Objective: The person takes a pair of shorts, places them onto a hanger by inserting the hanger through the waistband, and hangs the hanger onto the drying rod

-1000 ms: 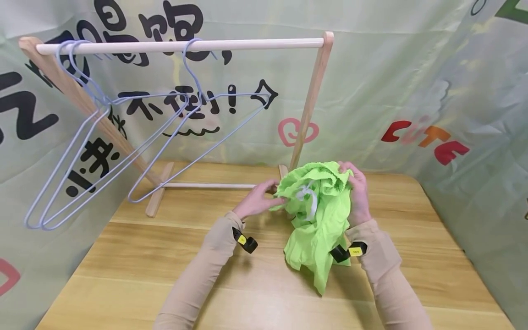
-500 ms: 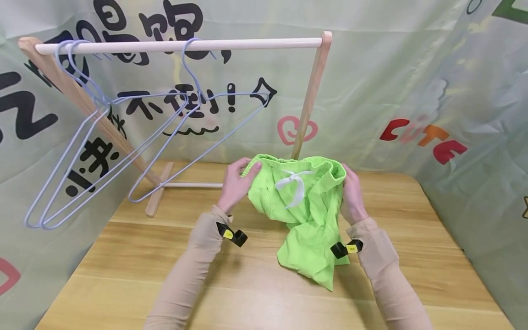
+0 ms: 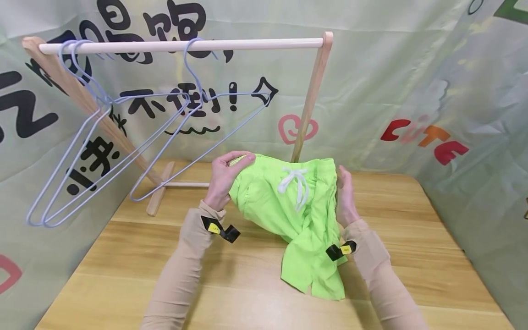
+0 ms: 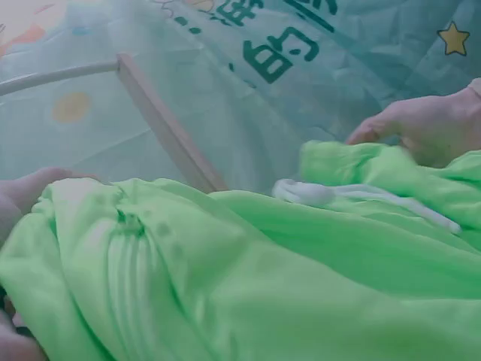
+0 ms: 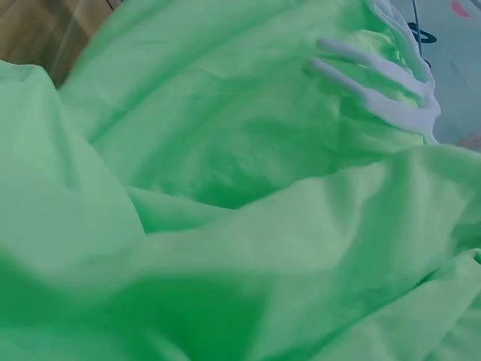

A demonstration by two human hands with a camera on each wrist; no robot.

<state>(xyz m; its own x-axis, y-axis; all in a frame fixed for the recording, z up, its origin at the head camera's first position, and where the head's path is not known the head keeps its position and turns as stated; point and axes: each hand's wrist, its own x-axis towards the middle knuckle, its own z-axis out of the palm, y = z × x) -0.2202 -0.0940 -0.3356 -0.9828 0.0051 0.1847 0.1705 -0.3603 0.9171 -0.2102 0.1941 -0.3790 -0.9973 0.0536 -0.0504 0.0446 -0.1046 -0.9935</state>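
Note:
Bright green shorts with a white drawstring bow hang between both hands, waistband up and legs bunched toward the right. My left hand grips the left end of the waistband, thumb on the near side. At the opposite side, my right hand holds the shorts by their edge, its fingers partly hidden by cloth. The left wrist view shows the right hand behind the raised waistband. Green folds fill most of the right wrist view, with the white drawstring at upper right.
A wooden rack with a white top rail stands behind on the wooden table. Several blue wire hangers hang from its left and middle parts. A printed curtain encloses the table's back and sides.
My left hand has taken the waistband and moved left, spreading it out from a crumpled bunch. The bow now faces forward. My right hand has shifted slightly left and lower along the shorts' side.

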